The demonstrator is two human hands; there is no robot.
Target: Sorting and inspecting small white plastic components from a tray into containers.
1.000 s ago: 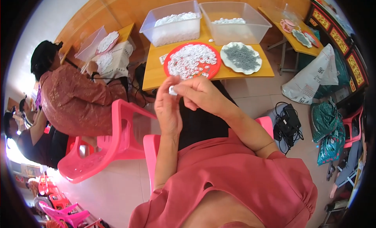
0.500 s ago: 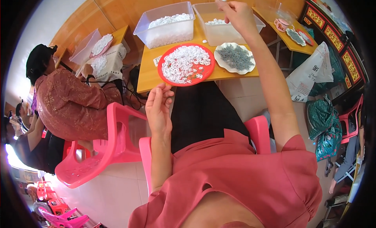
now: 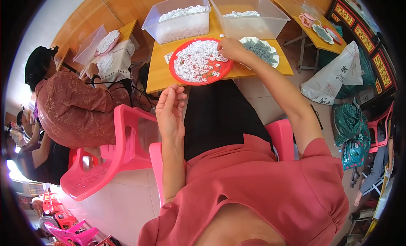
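Note:
My right hand (image 3: 233,50) is over the right edge of a round red tray (image 3: 179,76), its fingers bunched downward among small white plastic pieces (image 3: 198,55) with holes in them. Whatever its fingertips pinch is hidden. Just below the tray's near edge, my left hand (image 3: 171,106) is raised with the thumb against curled fingers; anything between them is too small to make out. Partly behind my right forearm lies a scalloped white plate (image 3: 275,62) heaped with small grey metal-looking parts (image 3: 260,50).
Two clear plastic bins, a left one (image 3: 182,28) and a right one (image 3: 253,28), hold white pieces at the back of the wooden table (image 3: 158,74). A co-worker (image 3: 76,102) sits at left by a pink chair (image 3: 120,148). Sacks (image 3: 332,79) stand on the right.
My right hand has come down from above the right bin to the red tray's right edge. My left hand stays in nearly the same pose. The view has shifted slightly.

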